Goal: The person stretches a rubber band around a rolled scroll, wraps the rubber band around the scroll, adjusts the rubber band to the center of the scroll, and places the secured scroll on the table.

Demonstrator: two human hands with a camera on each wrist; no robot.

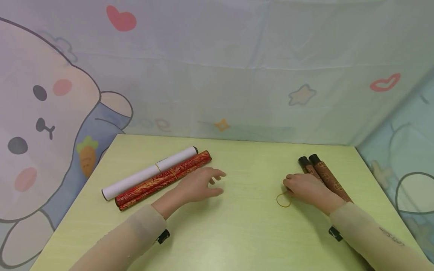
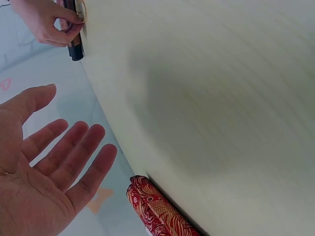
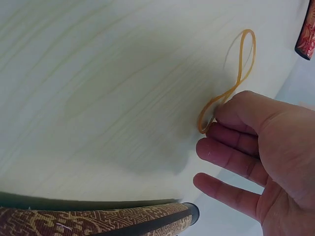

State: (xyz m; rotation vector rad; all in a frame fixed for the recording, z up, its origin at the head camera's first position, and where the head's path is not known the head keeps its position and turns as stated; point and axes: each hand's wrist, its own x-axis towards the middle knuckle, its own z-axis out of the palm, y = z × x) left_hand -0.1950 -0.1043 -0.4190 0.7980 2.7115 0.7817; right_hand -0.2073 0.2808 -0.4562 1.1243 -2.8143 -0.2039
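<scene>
Pinched between the thumb and fingers of my right hand [image 1: 306,188] is a yellow rubber band [image 3: 241,66], its loop dangling off the fingertips. Beside that hand lie two brown patterned scrolls [image 1: 327,175] with black end knobs, partly hidden behind the hand and forearm. My left hand [image 1: 200,184] hovers palm inward with fingers spread and nothing in it. It is nearest to a red and gold brocade scroll roll [image 1: 149,184], which a thin band ties at its middle. Against the red roll lies a white scroll [image 1: 135,182] with dark ends and a band around it.
A pale yellow-green table [image 1: 237,233] carries everything. Behind it hangs a cloth backdrop [image 1: 230,86] with a cartoon bear, hearts and stars, and more cloth closes the right side. The scrolls lie slantwise near the table's left and right sides.
</scene>
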